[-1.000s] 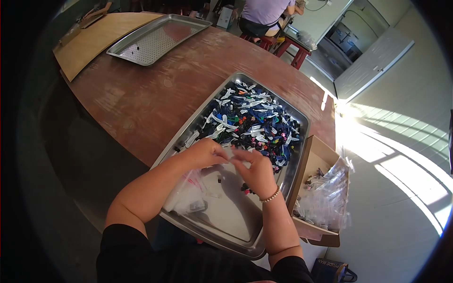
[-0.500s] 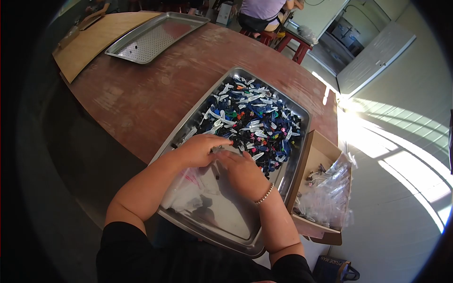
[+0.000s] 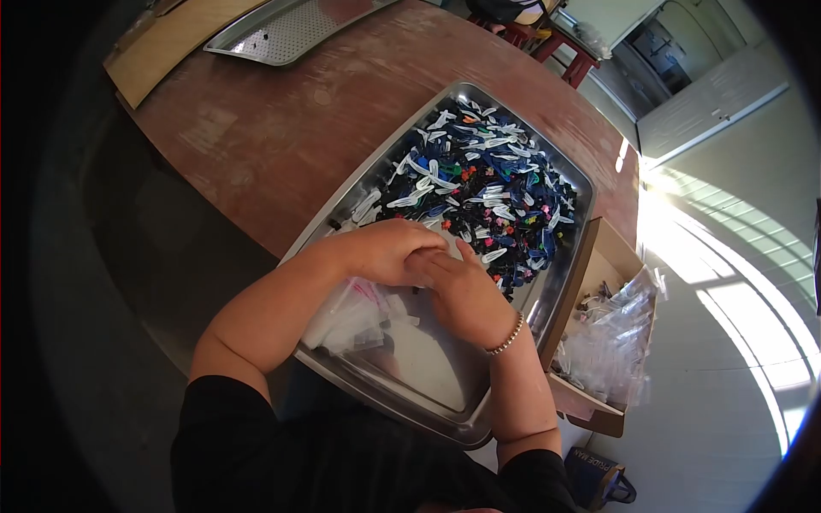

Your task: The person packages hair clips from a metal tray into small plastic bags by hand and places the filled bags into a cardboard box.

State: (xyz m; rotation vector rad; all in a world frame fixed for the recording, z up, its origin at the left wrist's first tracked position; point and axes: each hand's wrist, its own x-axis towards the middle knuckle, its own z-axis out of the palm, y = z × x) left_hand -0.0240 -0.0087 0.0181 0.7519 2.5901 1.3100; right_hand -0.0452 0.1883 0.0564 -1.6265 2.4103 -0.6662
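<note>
A deep metal tray (image 3: 342, 201) holds a heap of snap hair clips (image 3: 492, 192), mostly black, navy and white with small coloured bits. Over its near half my left hand (image 3: 395, 250) and my right hand (image 3: 469, 292) meet, fingers curled and touching. Whatever lies between the fingertips is hidden by them. Below my left wrist, small clear plastic bags (image 3: 355, 318) with pink marks lie in a stack on the tray floor. A beaded bracelet (image 3: 510, 335) circles my right wrist.
Right of the tray stands a cardboard box (image 3: 571, 308) with a pile of filled clear bags (image 3: 609, 346). A perforated metal tray (image 3: 295, 38) and a wooden board (image 3: 175, 47) lie at the far left of the red-brown table (image 3: 256, 154). A dark printed bag (image 3: 594, 474) is at lower right.
My view has tilted down and shifted, so the scene sits higher and further right. My hands have drawn closer together; the small dark and clear thing glimpsed between the fingers earlier is now covered.
</note>
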